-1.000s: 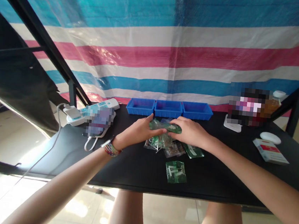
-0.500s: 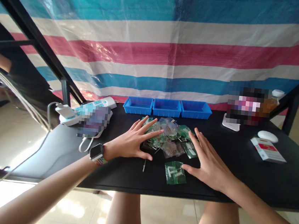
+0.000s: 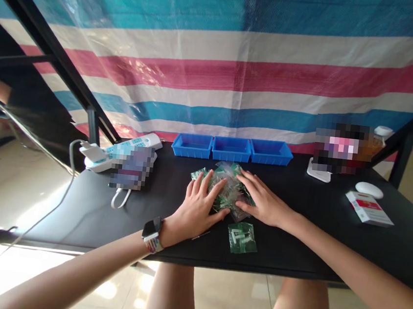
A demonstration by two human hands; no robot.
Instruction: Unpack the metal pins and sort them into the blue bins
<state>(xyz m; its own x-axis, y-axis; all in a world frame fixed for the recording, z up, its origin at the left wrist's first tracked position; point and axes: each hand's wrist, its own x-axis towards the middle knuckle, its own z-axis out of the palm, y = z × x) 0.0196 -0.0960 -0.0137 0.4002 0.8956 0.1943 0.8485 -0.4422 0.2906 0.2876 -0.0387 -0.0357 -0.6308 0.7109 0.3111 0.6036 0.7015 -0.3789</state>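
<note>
A pile of small plastic bags (image 3: 229, 192), some clear and some green, lies on the black table with thin metal parts among it. My left hand (image 3: 201, 205) rests on the pile's left side, fingers spread. On the right side my right hand (image 3: 262, 200) touches the bags, its fingers stretched out and its thumb apart. Nearer the front edge lies a single green bag (image 3: 242, 238) with white pieces inside. A thin metal pin, perhaps a rivet, (image 3: 201, 235) lies beside my left wrist. Part of the pile is hidden under both hands.
Three blue bins (image 3: 231, 149) stand in a row behind the pile. To the left are a white power strip (image 3: 133, 146) with a charger and a blurred-out item. A small white box (image 3: 368, 209) and a white computer mouse (image 3: 369, 190) lie right.
Both hands have moved inward, the right one more to the left, pushing the bags into a tighter heap. The thin pin now lies turned sideways. The single green bag stays put.
</note>
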